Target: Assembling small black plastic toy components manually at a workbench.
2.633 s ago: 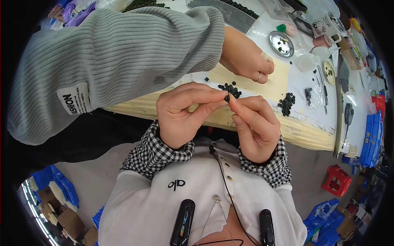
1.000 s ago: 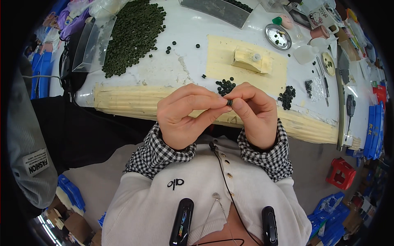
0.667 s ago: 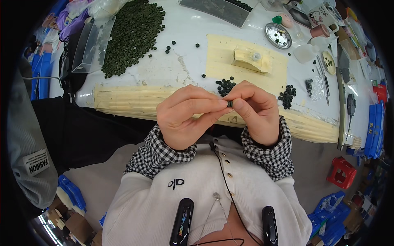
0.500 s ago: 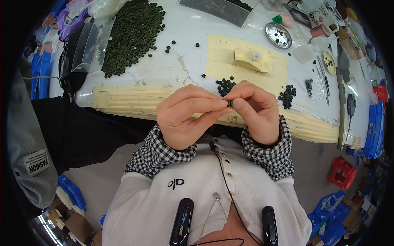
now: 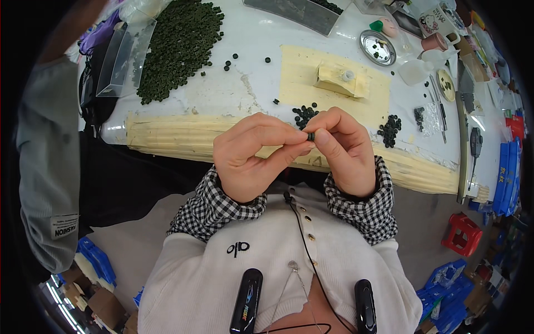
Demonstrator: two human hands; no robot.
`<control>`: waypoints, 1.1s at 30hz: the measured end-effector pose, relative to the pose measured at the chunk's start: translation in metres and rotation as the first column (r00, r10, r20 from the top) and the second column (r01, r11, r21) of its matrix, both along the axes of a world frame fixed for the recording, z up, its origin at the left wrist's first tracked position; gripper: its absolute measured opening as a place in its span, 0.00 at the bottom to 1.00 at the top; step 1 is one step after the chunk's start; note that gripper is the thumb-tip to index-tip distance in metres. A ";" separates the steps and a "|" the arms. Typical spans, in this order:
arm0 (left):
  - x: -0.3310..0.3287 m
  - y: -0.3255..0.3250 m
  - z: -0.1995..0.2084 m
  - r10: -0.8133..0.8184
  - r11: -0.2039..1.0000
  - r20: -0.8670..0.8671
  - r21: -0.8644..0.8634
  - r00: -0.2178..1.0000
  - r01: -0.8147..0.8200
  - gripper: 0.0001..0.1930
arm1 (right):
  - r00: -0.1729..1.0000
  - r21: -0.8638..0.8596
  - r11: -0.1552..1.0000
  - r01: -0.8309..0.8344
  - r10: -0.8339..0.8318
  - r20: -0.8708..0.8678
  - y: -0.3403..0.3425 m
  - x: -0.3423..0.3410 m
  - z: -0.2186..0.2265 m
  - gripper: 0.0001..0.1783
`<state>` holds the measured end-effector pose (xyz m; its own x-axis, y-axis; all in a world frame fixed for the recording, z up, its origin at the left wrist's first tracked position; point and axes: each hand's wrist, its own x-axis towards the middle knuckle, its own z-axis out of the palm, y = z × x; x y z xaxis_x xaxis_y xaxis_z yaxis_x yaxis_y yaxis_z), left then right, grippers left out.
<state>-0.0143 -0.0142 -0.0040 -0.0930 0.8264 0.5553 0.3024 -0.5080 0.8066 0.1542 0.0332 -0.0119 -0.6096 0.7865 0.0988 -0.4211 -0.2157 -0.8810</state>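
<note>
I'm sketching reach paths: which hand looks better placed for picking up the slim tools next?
Probably the right hand: it is nearer the slim tools; the left hand is farther left. Both pinch a small dark piece.

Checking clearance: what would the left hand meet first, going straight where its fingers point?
Probably the right hand, just past the small dark piece held between it and the left hand; depth unclear.

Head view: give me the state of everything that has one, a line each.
Left hand: pinched shut on the small dark piece
Right hand: pinched at the same piece
Small dark piece: held between both hands' fingertips
Large dark pile: loose, spread out
Round metal dish: holding a few bits
Grey tray: holding dark pieces
Yellow sheet: lying flat
</note>
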 end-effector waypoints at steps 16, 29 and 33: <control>-0.008 0.000 -0.016 0.023 0.968 -0.024 -0.251 0.999 -0.028 0.10 | 0.774 0.747 0.650 0.141 -0.542 0.326 -0.003 0.003 -0.005 0.09; -0.032 0.005 -0.036 0.303 0.892 -0.261 -0.260 0.917 -0.369 0.11 | 0.146 0.935 0.354 0.008 -0.925 0.350 0.021 0.090 -0.014 0.06; -0.030 -0.006 0.000 -0.172 0.971 -0.122 -0.188 0.977 0.148 0.09 | 0.137 0.920 0.388 -0.043 -0.910 0.390 0.025 0.094 -0.017 0.05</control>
